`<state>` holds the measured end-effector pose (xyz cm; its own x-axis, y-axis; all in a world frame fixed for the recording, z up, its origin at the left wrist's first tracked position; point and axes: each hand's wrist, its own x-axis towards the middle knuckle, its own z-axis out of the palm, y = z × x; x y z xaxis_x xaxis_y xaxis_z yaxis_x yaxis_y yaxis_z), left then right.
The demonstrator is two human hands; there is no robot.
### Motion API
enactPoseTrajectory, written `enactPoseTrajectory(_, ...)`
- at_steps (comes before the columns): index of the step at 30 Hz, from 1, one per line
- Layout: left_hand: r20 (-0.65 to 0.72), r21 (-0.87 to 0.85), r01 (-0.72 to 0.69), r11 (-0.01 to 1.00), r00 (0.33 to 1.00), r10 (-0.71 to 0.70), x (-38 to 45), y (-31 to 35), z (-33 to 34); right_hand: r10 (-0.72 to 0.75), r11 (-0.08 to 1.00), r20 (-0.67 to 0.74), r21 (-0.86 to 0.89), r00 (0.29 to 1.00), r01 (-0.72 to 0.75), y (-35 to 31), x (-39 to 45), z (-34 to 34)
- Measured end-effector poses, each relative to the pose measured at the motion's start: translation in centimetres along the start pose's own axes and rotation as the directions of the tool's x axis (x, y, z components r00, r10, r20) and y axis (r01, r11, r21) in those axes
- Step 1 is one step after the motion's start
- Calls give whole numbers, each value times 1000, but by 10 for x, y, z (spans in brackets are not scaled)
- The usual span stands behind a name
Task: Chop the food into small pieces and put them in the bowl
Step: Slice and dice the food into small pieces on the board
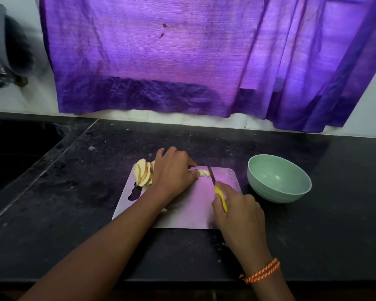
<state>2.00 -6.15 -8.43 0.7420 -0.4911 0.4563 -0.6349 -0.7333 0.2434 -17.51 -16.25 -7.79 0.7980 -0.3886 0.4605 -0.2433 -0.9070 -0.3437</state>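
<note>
Gripping the yellow-handled knife, the right hand is curling its fingers round the handle and laying the blade across the pale food strips on the cutting board. The left hand is pressing down on those strips with bent fingers, apparently pinching them, though its fingertips are hidden. Sliced pieces are lying stacked at the board's 10 o'clock corner. The green bowl is sitting on the black bench at the board's 3 o'clock.
</note>
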Motion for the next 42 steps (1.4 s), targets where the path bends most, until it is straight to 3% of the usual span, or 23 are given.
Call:
enactPoseTrajectory(5, 29, -10, 17, 1000, 999, -17, -1, -2, -2, 2, 999, 101, -52, 995, 3, -10, 18, 13)
enactPoseTrajectory(15, 40, -12, 28, 1000, 999, -27, -4, 2, -5, -41, 997, 161, -66, 986, 52, -5, 28, 27)
enactPoseTrajectory(26, -8, -11, 32, 999, 999, -32, -4, 6, -2, -63, 996, 105, -59, 992, 70, 5, -13, 0)
enactPoseTrajectory(33, -46, -32, 14, 999, 999, -15, -5, -1, -5, -51, 999, 32, -6, 998, 51, -1, 6, 8)
enactPoseTrajectory(42, -17, -51, 37, 998, 999, -38, -4, -4, -6, -46, 999, 109, -19, 993, 48, -9, 23, 25)
